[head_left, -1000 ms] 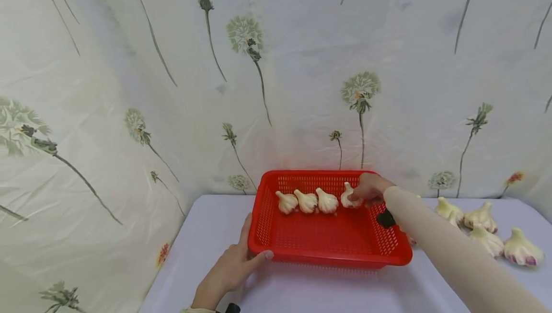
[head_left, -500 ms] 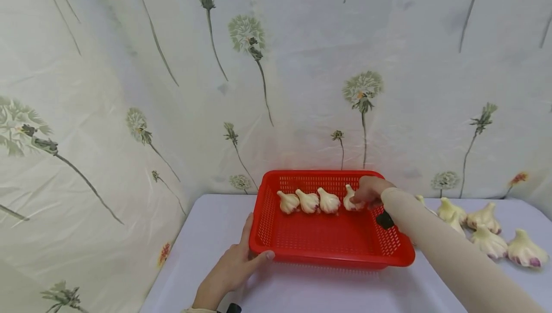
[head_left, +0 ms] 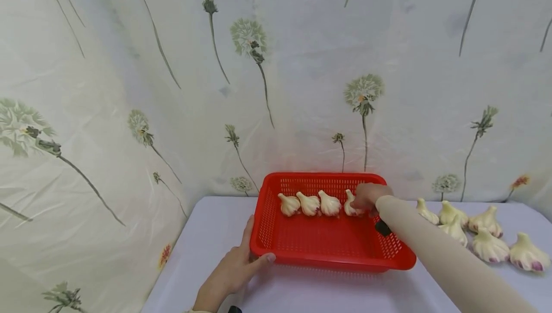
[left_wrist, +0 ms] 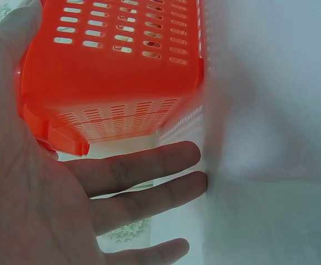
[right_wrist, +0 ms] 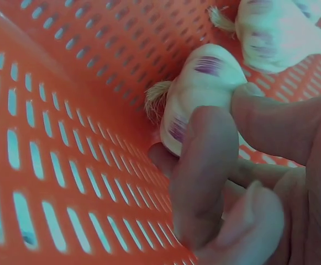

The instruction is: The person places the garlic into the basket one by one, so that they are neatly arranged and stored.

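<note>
A red plastic basket [head_left: 319, 255] with slotted walls stands on the table. My left hand [head_left: 233, 267] steadies its near left corner, thumb on the front rim and index finger along the left side; in the left wrist view its other fingers [left_wrist: 143, 165] stretch out straight. Inside the basket's right end, my right hand [head_left: 370, 197] holds a garlic bulb [right_wrist: 204, 83] between thumb and curled fingers, its purple-streaked base and root tuft showing in the right wrist view. Three more garlic bulbs, the nearest of them a white bulb [head_left: 329, 203], lie in a row to its left.
Several garlic bulbs [head_left: 489, 246] lie on the white table [head_left: 215, 226] right of the basket, partly behind the right sleeve [head_left: 440, 246]. A curtain [head_left: 297, 126] printed with dandelions hangs close behind the table and along its left.
The right hand stays on the garlic bulb at the basket's right end, with only a slight shift. The left hand keeps its place at the corner. The head view has shifted slightly.
</note>
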`<action>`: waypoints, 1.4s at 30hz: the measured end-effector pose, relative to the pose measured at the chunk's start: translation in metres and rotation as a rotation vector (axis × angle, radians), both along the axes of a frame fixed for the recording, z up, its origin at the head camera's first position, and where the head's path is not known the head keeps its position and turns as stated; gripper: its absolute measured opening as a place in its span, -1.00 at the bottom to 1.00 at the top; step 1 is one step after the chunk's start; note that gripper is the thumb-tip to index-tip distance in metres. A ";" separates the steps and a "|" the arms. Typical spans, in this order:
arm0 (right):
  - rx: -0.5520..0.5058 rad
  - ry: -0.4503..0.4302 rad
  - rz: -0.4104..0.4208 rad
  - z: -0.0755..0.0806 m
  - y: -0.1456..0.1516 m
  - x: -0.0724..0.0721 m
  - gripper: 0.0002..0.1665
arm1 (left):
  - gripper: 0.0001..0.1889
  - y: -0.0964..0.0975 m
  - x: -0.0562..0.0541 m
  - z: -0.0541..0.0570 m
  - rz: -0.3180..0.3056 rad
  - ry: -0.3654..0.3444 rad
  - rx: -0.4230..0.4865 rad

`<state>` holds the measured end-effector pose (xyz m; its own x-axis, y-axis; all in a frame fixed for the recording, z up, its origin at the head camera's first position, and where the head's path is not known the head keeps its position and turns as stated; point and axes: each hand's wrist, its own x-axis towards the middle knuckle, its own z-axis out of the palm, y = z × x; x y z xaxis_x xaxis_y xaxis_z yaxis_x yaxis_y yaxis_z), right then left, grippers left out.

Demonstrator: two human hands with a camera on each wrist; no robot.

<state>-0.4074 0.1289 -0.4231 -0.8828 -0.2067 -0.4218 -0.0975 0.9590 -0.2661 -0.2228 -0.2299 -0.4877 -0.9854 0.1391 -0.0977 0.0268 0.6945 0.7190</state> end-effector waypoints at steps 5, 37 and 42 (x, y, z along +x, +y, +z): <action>0.048 0.014 0.024 -0.005 -0.001 0.001 -0.71 | 0.15 0.001 0.001 -0.001 0.001 -0.028 0.017; -0.100 0.139 -0.042 -0.007 0.007 0.001 -0.65 | 0.11 0.003 0.002 0.001 -0.007 -0.004 0.019; -0.113 0.161 -0.044 -0.007 0.005 0.002 -0.60 | 0.12 0.002 0.003 0.003 -0.010 0.005 0.014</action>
